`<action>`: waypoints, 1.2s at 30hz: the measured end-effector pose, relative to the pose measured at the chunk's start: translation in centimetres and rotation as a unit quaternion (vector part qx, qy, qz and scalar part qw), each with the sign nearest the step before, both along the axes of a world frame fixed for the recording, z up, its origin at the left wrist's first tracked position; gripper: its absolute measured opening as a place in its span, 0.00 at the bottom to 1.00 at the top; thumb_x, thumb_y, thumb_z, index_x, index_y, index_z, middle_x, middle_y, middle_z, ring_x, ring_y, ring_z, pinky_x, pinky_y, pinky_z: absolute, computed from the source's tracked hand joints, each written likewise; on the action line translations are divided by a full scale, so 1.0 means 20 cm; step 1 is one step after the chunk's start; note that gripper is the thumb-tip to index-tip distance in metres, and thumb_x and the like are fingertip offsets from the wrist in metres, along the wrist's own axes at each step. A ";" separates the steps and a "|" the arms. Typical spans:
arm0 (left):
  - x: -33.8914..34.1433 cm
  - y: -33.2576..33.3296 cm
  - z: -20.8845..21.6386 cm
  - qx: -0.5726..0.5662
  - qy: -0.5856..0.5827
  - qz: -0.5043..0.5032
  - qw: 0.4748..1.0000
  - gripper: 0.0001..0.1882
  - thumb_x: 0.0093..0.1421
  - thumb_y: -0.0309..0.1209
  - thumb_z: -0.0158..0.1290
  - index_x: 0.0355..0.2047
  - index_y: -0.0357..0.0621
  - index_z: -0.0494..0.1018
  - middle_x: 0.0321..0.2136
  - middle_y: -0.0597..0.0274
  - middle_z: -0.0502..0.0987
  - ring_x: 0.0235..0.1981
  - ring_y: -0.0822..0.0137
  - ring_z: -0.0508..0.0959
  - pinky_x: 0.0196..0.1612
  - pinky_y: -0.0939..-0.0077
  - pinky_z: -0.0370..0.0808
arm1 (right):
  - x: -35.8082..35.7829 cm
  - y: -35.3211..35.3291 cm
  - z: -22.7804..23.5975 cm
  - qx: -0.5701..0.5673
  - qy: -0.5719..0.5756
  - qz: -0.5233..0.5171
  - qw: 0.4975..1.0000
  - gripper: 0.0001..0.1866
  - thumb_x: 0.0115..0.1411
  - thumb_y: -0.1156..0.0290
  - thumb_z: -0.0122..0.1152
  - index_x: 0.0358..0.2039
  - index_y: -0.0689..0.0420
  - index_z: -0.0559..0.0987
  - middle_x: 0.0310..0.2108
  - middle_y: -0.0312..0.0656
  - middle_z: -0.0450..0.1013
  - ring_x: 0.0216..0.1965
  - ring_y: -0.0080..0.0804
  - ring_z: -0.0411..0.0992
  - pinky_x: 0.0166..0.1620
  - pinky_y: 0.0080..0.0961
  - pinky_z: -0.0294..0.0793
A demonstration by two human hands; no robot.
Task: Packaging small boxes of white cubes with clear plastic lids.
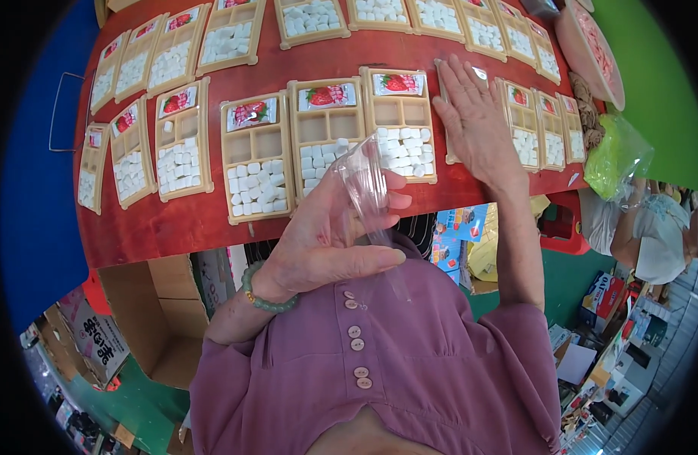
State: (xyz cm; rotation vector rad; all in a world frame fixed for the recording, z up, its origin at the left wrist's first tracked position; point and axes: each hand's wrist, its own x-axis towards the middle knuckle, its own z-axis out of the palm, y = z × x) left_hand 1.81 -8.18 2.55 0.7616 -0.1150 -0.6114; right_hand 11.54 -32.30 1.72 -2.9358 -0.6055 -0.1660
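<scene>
My left hand is closed around a few nested clear plastic lids, tilted upright above the table's near edge. My right hand lies flat, fingers stretched out, over a beige tray that it mostly hides. Left of that hand, three beige trays sit side by side, one of them a tray with white marshmallow-like pieces in its big compartment. A strawberry-printed packet fills its far compartment, and two small compartments between are bare. The lids partly cover the middle tray.
More filled trays stand in two rows on the red table. At the far right are a bowl of pink pieces and a yellow-green plastic bag. An open cardboard box stands below the near left edge. Another person is at the right.
</scene>
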 end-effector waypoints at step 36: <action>0.02 -0.04 0.03 0.045 -0.051 0.120 0.990 0.48 0.51 0.27 0.61 0.64 0.44 0.41 0.52 0.54 0.60 0.53 0.64 0.65 0.54 0.69 0.68 | -0.42 0.25 0.29 0.591 0.445 0.036 0.672 0.04 0.56 0.78 0.60 0.32 0.63 0.77 0.27 0.35 0.73 0.26 0.16 0.70 0.30 0.11 0.69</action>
